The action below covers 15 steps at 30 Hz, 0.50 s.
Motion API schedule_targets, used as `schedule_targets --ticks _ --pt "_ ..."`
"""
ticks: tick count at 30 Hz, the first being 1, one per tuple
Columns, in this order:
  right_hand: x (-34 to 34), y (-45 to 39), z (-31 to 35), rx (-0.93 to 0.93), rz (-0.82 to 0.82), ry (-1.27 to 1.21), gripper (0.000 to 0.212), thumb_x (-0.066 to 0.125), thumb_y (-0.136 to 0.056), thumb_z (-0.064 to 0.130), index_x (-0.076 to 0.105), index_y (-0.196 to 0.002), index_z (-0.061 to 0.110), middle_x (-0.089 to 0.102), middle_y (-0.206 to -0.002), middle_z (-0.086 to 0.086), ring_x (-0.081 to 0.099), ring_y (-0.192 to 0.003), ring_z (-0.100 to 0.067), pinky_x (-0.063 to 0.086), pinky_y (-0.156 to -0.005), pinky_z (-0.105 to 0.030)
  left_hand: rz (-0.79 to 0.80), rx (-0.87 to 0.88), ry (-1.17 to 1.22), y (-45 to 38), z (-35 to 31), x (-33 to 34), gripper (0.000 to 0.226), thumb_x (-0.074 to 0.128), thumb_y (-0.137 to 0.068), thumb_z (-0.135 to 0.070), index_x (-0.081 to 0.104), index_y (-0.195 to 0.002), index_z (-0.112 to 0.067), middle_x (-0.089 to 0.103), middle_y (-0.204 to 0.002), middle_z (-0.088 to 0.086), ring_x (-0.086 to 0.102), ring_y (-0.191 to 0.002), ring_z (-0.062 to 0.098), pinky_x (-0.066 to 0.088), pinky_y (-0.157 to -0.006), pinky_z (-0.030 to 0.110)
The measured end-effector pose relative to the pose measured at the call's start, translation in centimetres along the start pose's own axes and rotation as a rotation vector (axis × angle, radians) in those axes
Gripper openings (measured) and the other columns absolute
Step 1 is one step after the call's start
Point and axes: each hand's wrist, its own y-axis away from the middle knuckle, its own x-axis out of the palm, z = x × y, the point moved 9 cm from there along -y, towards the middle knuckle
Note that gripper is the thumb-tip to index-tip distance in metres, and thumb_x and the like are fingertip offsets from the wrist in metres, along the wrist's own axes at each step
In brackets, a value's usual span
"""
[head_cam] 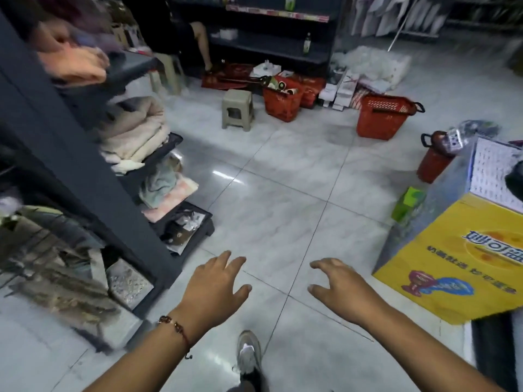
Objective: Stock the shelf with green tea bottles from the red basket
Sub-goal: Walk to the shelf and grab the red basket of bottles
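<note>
My left hand and my right hand hang in front of me over the tiled floor, fingers spread and relaxed, holding nothing. Far ahead stands a dark shelf unit with one green tea bottle upright on a lower board and another green bottle higher up. A red basket sits on the floor to the right of that shelf; its contents are hidden. Two more red baskets stand at the shelf's foot with packaged goods inside.
A dark rack with folded blankets lines my left. A beige stool stands mid-floor. A yellow carton and green box sit at right, beside a red bin. A seated person's leg shows at the back.
</note>
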Motion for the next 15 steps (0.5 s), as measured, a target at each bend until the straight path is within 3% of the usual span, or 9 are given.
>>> schedule_targets --ticks 9,15 --pt "-13.4 -18.7 5.7 -0.040 -0.085 -0.044 0.055 0.055 -0.096 0.044 0.041 -0.147 0.029 0.038 -0.151 0.010 0.037 -0.138 -0.012 0.029 -0.112 -0.023 -0.078 0.056 -0.082 -20.9 2.7 -14.8 0.068 0.046 -0.095 -0.060 0.028 -0.154 -0.031 0.025 -0.162 0.005 0.034 -0.143 0.027 0.031 -0.115 0.040" --pt "-21.1 -31.2 6.4 -0.095 -0.144 -0.073 0.055 0.055 -0.095 0.046 0.041 -0.146 0.030 0.038 -0.151 0.011 0.037 -0.138 -0.013 0.031 -0.111 -0.026 -0.105 0.008 -0.093 -33.9 3.6 -21.0 0.069 0.044 -0.094 -0.062 0.024 -0.154 -0.033 0.020 -0.165 0.003 0.031 -0.146 0.028 0.030 -0.118 0.042"
